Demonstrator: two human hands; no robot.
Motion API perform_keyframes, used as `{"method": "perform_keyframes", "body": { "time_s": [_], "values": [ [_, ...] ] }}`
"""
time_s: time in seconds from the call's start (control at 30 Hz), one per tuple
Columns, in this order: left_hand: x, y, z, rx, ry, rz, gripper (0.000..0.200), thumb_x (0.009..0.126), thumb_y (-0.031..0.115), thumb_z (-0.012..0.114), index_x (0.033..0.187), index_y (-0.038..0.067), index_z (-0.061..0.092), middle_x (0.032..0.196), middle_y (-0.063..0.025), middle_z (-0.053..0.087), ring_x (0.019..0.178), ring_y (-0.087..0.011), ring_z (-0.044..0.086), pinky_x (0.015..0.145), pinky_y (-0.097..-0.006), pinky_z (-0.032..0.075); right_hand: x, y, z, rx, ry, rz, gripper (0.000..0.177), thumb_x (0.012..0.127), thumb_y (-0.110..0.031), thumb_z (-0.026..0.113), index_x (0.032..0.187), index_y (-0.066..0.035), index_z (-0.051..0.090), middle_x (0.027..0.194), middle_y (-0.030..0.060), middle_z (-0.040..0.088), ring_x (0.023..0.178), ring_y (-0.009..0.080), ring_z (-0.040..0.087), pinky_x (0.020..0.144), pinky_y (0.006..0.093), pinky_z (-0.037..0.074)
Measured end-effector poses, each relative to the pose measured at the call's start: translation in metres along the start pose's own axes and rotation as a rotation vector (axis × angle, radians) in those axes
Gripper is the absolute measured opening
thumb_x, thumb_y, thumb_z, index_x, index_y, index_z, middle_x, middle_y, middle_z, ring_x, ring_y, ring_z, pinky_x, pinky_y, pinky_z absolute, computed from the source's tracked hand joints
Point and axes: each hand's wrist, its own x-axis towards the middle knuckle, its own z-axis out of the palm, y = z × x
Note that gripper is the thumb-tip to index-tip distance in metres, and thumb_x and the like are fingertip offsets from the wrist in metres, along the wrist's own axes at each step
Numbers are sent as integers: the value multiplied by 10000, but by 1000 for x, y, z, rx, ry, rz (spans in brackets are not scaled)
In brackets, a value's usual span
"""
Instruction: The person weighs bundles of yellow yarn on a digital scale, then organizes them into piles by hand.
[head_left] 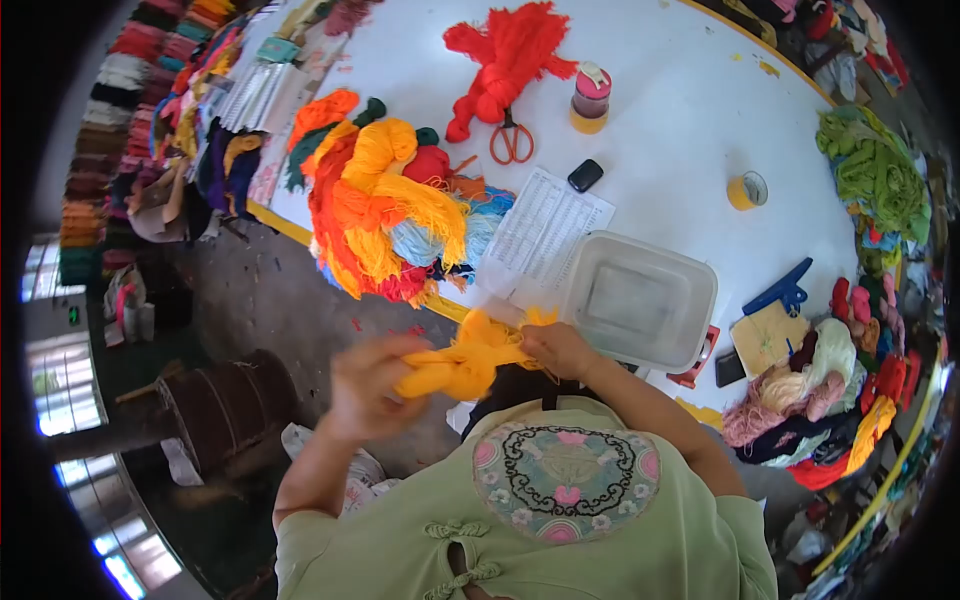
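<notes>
A skein of orange-yellow yarn (pixel 465 358) stretches between my two hands, in front of my body and just off the table's edge. My left hand (pixel 375 388) is closed around the skein's left end and looks smeared by motion. At the other end, my right hand (pixel 560 350) grips the yarn, with a short loose tuft showing past the fingers. The right hand is close to a translucent plastic tub (pixel 640 300). A heap of orange, yellow, red and blue yarn skeins (pixel 375 200) lies on the table beyond my left hand.
On the white table (pixel 660 150) lie red yarn (pixel 510 60), orange-handled scissors (pixel 511 143), printed sheets (pixel 545 235), a black oval object (pixel 585 175) and a phone (pixel 730 369). More yarn (pixel 800 400) sits at right. A brown drum (pixel 230 410) stands at left; another person (pixel 160 205) is beyond.
</notes>
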Motion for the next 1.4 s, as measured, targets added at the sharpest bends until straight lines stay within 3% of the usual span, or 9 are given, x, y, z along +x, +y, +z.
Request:
{"method": "perform_keyframes", "body": {
  "time_s": [0.1, 0.17, 0.37, 0.53, 0.63, 0.7, 0.83, 0.97, 1.4],
  "values": [
    [17, -61, -40, -153, 57, -124, 339, 701, 21, 702, 1037, -2, 663, 1035, -100, 677, 935, -207, 674, 693, -296, 564, 5, -8, 5, 103, 205, 58, 337, 948, -358, 535, 1144, -91, 596, 950, 175, 638, 924, 375, 626, 821, 409, 499],
    [45, -72, -55, -728, 270, -674, 338, 790, 20, 638, 1124, -27, 626, 1111, -100, 665, 1004, -163, 648, 749, -309, 580, -5, -25, 13, 116, 358, 33, 338, 928, -281, 598, 1172, -49, 579, 1040, 178, 625, 993, 370, 609, 892, 398, 483],
    [175, -120, -48, -940, 542, -287, 289, 882, 25, 598, 1163, -43, 590, 1144, -98, 647, 999, -151, 645, 814, -326, 580, -78, -18, 31, 508, 465, 424, 354, 884, -134, 672, 1211, -39, 573, 1068, 149, 640, 1000, 289, 632, 917, 345, 493],
    [264, -155, -43, -693, 732, 148, 349, 896, 124, 665, 1173, -70, 579, 1116, -134, 650, 989, -227, 664, 880, -379, 558, -134, -4, 65, 247, 499, 815, 266, 886, -142, 659, 1131, -44, 626, 968, 141, 678, 884, 267, 657, 818, 333, 518],
    [280, -167, -13, -120, 802, 59, 311, 760, -58, 695, 1054, 35, 656, 1002, -80, 678, 934, -182, 643, 837, -299, 498, -169, 28, 103, 194, 524, 992, 263, 877, -166, 668, 1108, -41, 641, 922, 140, 687, 846, 267, 658, 778, 345, 522],
    [268, -206, 21, 80, 361, -96, 479, 875, 168, 697, 1263, -61, 534, 1188, -164, 625, 1047, -251, 645, 927, -339, 528, -186, 49, 124, 171, 549, 1057, 294, 865, -184, 682, 1115, -35, 636, 941, 147, 683, 832, 273, 657, 769, 355, 523],
    [197, -253, 114, -120, 43, -145, 686, 825, 190, 717, 1402, 19, 388, 1279, -216, 565, 1187, -348, 544, 962, -414, 466, -190, 83, 146, 241, 741, 1141, 426, 835, -209, 716, 1193, -22, 583, 1108, 185, 635, 862, 296, 646, 799, 372, 520],
    [108, -246, 175, -258, -369, -538, 503, 848, 280, 708, 1240, -5, 574, 1164, -209, 645, 1056, -331, 632, 891, -396, 502, -157, 118, 139, 99, 950, 1109, 583, 820, -230, 742, 1307, -24, 496, 1275, 213, 545, 956, 344, 607, 864, 403, 503],
    [14, -173, 275, -813, -989, -713, 557, 861, 207, 731, 1328, 6, 505, 1286, -154, 602, 1139, -235, 607, 949, -358, 496, -147, 146, 106, 75, 713, 1076, 595, 820, -204, 759, 1308, -21, 473, 1266, 220, 572, 1167, 398, 549, 954, 447, 457]
  ]
}}
